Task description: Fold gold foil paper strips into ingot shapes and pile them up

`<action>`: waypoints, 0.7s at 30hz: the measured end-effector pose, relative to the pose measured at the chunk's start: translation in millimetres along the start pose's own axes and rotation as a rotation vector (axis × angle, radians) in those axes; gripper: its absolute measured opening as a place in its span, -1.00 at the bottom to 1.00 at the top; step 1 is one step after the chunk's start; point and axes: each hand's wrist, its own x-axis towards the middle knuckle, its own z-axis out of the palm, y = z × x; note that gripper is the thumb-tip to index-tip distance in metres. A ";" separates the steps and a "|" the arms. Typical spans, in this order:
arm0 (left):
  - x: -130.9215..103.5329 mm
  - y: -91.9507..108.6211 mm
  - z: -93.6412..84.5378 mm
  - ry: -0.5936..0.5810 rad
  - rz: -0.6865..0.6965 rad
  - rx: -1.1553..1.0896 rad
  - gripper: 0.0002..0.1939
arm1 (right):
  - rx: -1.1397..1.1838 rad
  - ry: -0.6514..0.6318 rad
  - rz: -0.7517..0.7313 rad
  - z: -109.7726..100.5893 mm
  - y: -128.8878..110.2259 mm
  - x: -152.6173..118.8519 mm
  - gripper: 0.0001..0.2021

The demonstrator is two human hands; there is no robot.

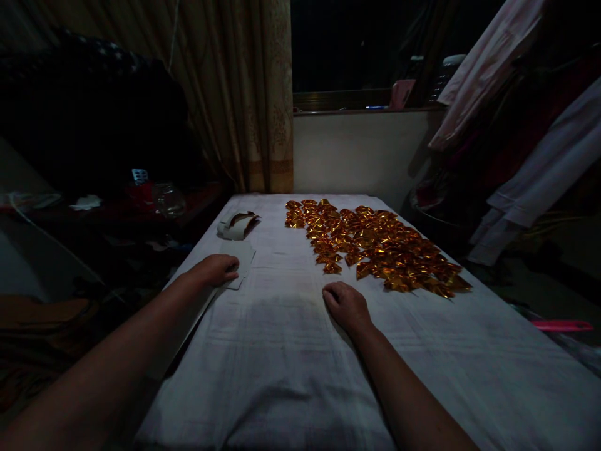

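My left hand [216, 270] rests with curled fingers on a stack of pale sheets [243, 258] at the table's left edge; whether it grips a sheet is too dark to tell. Just beyond lies a curved pale piece with dark, gold-tinged edges [238, 225]. On the cloth near the middle, my right hand [346, 304] lies closed, and what its fingers hold, if anything, is hidden. Several shiny gold folded foil pieces [375, 241] spread over the right and far part of the table, a little beyond my right hand.
A white cloth covers the table [282, 326]. Behind it are a curtain [253, 94] and a low wall [357, 150]. At left, a glass jar [169, 200] stands on a dark surface. Clothes [549, 163] hang at right, above a pink handle [563, 326].
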 end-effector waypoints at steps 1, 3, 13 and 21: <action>1.8 1.2 0.2 -0.015 0.008 0.008 -0.74 | 0.001 0.000 0.001 -0.3 -0.3 -0.1 -0.80; 6.7 4.3 1.8 -0.032 0.016 0.025 -0.69 | 0.003 -0.001 0.003 -0.9 -0.8 -0.4 -0.81; 6.7 8.7 0.2 0.026 0.005 0.080 -0.79 | -0.003 -0.004 -0.005 -1.0 -0.3 0.2 -0.81; 17.1 20.8 0.2 0.044 0.029 0.108 -0.78 | -0.012 -0.008 -0.008 1.7 0.9 0.0 -0.81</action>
